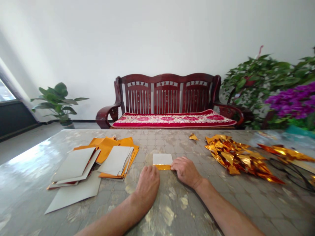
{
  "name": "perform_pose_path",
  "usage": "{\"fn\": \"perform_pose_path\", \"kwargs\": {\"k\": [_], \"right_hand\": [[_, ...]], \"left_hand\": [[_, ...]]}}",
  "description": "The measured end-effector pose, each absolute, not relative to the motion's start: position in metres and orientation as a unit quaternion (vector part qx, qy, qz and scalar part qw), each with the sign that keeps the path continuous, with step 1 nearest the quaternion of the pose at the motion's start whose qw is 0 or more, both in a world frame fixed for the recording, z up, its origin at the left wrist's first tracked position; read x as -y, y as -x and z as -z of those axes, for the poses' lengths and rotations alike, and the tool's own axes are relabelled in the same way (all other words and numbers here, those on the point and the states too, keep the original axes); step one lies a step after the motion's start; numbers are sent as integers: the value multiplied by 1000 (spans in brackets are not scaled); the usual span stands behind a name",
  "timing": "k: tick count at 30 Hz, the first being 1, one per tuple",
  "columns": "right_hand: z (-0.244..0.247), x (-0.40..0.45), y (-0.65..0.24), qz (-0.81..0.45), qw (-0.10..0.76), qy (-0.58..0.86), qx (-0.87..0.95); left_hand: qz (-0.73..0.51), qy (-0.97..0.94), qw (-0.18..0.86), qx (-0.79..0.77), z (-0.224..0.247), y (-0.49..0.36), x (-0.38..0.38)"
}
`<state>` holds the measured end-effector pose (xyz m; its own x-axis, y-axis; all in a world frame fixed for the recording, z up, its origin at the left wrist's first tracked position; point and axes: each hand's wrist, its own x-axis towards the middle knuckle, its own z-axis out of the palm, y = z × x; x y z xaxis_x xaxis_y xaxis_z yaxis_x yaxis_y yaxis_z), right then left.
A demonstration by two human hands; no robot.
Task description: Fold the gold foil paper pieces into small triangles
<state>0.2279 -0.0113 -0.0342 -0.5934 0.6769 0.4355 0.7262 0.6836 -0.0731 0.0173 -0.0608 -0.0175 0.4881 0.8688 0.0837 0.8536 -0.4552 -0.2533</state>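
A small paper sheet [162, 159] lies on the table in front of me, white on top, with a shiny gold strip folded along its near edge. My left hand [149, 180] is closed at the left end of that strip, its fingertips curled down. At the right end, my right hand [185, 170] pinches the strip's corner. To the left lie stacks of white-backed sheets [73, 164] and orange-gold sheets [105, 147], with more white sheets [118, 160] on top. A heap of folded gold foil pieces [233, 155] is on the right.
A single gold piece [193, 136] lies near the far edge of the patterned table [172, 209]. Black-framed glasses [292, 173] and clear plastic [273, 139] are at the right. Beyond stand a wooden bench [167, 95], a potted plant [59, 101] and purple flowers [292, 100].
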Motion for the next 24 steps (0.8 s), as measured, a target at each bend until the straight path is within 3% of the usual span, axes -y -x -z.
{"fn": "perform_pose_path", "kwargs": {"k": [11, 18, 24], "right_hand": [[31, 17, -227, 80, 210, 369, 902], [28, 26, -208, -11, 249, 278, 928], [33, 16, -210, -13, 294, 416, 860]], "left_hand": [[3, 852, 114, 511, 15, -15, 56], [102, 824, 51, 555, 27, -1, 37], [93, 820, -7, 564, 26, 2, 28]]}}
